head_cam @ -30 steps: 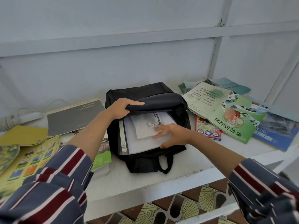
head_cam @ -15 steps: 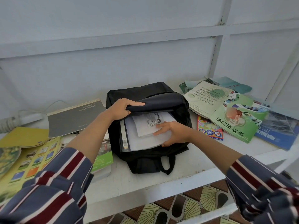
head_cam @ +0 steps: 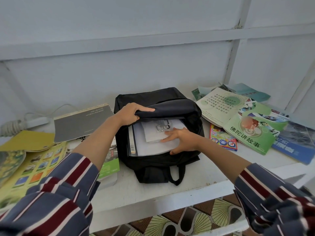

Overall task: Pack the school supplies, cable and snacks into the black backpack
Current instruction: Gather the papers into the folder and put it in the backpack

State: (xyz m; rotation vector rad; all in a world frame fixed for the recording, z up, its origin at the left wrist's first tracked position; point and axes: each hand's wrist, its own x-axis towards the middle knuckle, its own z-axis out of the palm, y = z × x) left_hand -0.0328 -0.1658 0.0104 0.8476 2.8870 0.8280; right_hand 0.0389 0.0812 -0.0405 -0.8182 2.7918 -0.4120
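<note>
The black backpack (head_cam: 190,120) lies flat on the white shelf (head_cam: 196,183), its main opening facing me. My left hand (head_cam: 132,114) grips the upper flap and holds it lifted. Inside lie white papers (head_cam: 150,147) and a smaller sheet with a cartoon drawing (head_cam: 162,128), beside a dark book spine with a barcode (head_cam: 132,143). My right hand (head_cam: 180,140) lies on the papers with fingers straight, its thumb at their lower edge.
Left of the bag lie a grey book (head_cam: 81,123), a yellow folder (head_cam: 27,140), a picture chart (head_cam: 32,166) and a green book (head_cam: 110,167). A white cable (head_cam: 34,120) runs along the wall. Right are green booklets (head_cam: 247,132), a colourful small box (head_cam: 222,140) and a blue book (head_cam: 293,147).
My right hand has slid a little further up and into the bag over the papers. My left hand keeps the flap lifted in the same place.
</note>
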